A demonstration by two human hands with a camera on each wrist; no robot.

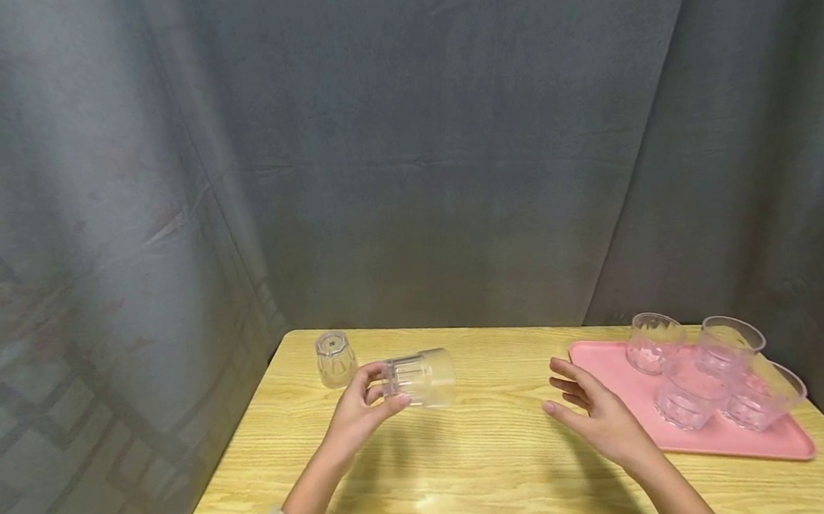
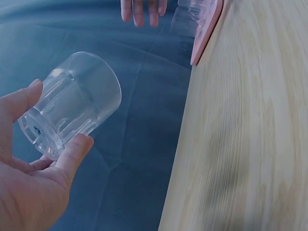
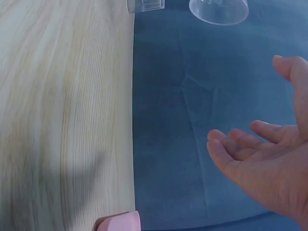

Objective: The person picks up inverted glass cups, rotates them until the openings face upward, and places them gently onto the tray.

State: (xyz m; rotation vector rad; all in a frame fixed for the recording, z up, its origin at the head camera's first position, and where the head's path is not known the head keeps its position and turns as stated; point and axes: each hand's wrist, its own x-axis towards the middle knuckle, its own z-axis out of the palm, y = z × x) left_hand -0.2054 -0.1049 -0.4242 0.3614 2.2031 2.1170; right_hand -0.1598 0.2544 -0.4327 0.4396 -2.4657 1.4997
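Note:
A clear plastic cup (image 1: 425,379) lies on its side in the air above the table, its mouth turned to the right. My left hand (image 1: 359,413) grips it near the base, thumb on one side and fingers on the other, as the left wrist view shows of the same cup (image 2: 77,98). To the right, my right hand (image 1: 600,415) hovers over the table with fingers spread and nothing in them. In the right wrist view that hand (image 3: 264,154) has its thumb well apart from the fingers. Behind the left hand, another clear cup (image 1: 336,360) stands upside down on the table.
A pink tray (image 1: 607,362) lies on the right side of the wooden table (image 1: 481,484). Several clear cups stand on it mouth up, among them a cup (image 1: 653,342) at its back left. Grey curtains (image 1: 417,164) hang behind and beside the table.

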